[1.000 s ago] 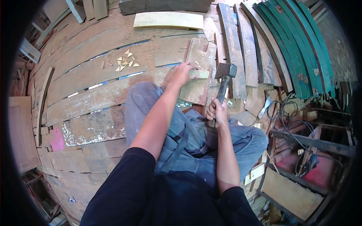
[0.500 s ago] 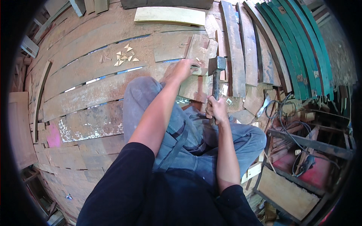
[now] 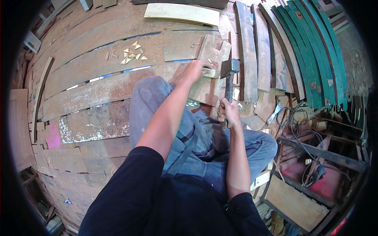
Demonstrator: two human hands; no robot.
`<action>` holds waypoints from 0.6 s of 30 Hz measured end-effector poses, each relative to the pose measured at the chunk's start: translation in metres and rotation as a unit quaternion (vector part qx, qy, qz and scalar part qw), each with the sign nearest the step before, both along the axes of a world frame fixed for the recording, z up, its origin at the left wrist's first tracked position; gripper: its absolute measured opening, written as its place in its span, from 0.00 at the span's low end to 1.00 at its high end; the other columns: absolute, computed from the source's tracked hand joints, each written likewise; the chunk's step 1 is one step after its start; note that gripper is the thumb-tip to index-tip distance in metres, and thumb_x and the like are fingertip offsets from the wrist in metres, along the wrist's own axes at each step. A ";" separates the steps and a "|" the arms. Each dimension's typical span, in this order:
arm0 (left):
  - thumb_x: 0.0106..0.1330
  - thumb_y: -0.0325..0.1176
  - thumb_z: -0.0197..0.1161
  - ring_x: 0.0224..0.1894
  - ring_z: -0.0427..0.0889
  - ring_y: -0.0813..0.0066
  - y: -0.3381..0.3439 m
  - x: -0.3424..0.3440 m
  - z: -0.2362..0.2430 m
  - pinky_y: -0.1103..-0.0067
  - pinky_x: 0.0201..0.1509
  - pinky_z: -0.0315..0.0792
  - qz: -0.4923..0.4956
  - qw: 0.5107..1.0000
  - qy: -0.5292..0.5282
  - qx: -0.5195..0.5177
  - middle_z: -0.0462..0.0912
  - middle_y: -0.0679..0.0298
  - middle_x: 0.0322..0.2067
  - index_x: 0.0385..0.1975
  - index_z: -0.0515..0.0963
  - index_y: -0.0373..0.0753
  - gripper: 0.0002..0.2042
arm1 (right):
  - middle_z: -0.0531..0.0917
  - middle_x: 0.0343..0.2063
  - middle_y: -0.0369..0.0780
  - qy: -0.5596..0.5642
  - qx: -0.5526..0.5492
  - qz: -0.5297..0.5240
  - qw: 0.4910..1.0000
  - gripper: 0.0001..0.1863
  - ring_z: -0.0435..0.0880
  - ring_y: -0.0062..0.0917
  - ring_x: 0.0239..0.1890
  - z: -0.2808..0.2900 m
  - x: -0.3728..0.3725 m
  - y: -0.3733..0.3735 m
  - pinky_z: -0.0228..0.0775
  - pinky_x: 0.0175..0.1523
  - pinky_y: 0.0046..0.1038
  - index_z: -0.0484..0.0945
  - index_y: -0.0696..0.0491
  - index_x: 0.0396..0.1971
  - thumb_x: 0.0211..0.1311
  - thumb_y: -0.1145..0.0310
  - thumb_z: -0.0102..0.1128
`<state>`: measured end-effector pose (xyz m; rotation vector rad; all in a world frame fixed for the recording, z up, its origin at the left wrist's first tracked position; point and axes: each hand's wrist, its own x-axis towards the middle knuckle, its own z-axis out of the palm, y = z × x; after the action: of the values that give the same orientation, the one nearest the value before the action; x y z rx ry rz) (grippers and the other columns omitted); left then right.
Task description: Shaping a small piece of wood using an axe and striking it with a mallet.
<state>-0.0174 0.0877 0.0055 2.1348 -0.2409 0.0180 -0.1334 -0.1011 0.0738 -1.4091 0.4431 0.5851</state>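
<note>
My right hand (image 3: 229, 112) is wrapped round the handle of a hammer (image 3: 229, 69), its dark metal head raised up beside a wooden board (image 3: 206, 88) in front of my knees. On that board my left hand (image 3: 195, 71) grips a small pale wood strip (image 3: 210, 73) between fingers and thumb. One end of the strip sticks out to the right, toward the hammer head. The hammer head looks apart from the strip, though the height between them is hard to tell.
Several small wooden triangles (image 3: 132, 54) lie at the left on the plank floor (image 3: 94, 96). A pale plank (image 3: 182, 14) rests at the far side. Dark boards (image 3: 247, 51) and green slats (image 3: 311, 55) lie to the right, near a putty knife (image 3: 274, 113), black cables (image 3: 293, 118) and a metal frame (image 3: 323, 147).
The whole view has shifted slightly. Both hands keep their holds on the strip and the hammer, and the hammer has barely moved against the board.
</note>
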 end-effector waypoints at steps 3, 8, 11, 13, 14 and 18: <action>0.52 0.32 0.71 0.44 0.81 0.57 0.004 -0.002 -0.006 0.70 0.50 0.74 0.012 1.000 -0.019 0.001 0.84 0.56 0.41 0.37 0.84 0.44 0.12 | 0.56 0.07 0.28 0.003 -0.029 -0.010 1.000 0.20 0.53 0.14 0.06 0.007 -0.002 0.010 0.43 0.11 0.24 0.56 0.46 0.13 0.65 0.67 0.49; 0.52 0.34 0.71 0.47 0.80 0.58 0.008 -0.010 0.013 0.69 0.50 0.73 -0.014 0.999 -0.012 0.047 0.83 0.56 0.43 0.38 0.84 0.43 0.13 | 0.57 0.07 0.28 -0.013 -0.050 0.002 0.999 0.19 0.54 0.14 0.06 -0.005 0.000 0.002 0.44 0.12 0.24 0.56 0.46 0.14 0.64 0.67 0.50; 0.52 0.34 0.71 0.45 0.81 0.57 0.003 -0.017 0.019 0.69 0.50 0.74 0.014 0.996 0.052 0.070 0.83 0.57 0.42 0.38 0.84 0.42 0.13 | 0.59 0.07 0.29 -0.058 -0.122 0.002 0.991 0.19 0.57 0.14 0.07 -0.004 0.009 -0.010 0.46 0.12 0.24 0.59 0.46 0.13 0.64 0.67 0.51; 0.51 0.34 0.72 0.43 0.81 0.56 0.009 -0.005 -0.001 0.67 0.48 0.75 0.013 0.999 0.024 0.032 0.83 0.56 0.39 0.37 0.85 0.47 0.12 | 0.60 0.07 0.29 -0.151 -0.171 -0.010 0.974 0.18 0.58 0.15 0.07 0.015 0.016 -0.004 0.48 0.12 0.23 0.61 0.48 0.14 0.64 0.66 0.52; 0.51 0.34 0.72 0.43 0.81 0.56 0.014 -0.003 -0.009 0.67 0.48 0.75 0.015 0.999 0.037 0.034 0.83 0.56 0.39 0.37 0.85 0.47 0.12 | 0.61 0.07 0.29 -0.170 -0.147 -0.032 0.974 0.18 0.59 0.15 0.07 0.051 0.019 0.011 0.49 0.12 0.22 0.62 0.48 0.15 0.64 0.65 0.53; 0.51 0.32 0.71 0.42 0.82 0.56 0.007 -0.005 0.006 0.68 0.47 0.75 0.013 0.999 0.009 0.042 0.84 0.56 0.38 0.37 0.84 0.45 0.12 | 0.61 0.07 0.31 -0.243 -0.003 -0.047 0.969 0.17 0.59 0.15 0.06 0.121 0.028 0.011 0.49 0.12 0.22 0.64 0.53 0.16 0.67 0.68 0.51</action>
<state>-0.0224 0.0942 0.0110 2.2213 -0.2067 0.0048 -0.1058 -0.0901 0.1944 -1.4703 0.1159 0.1472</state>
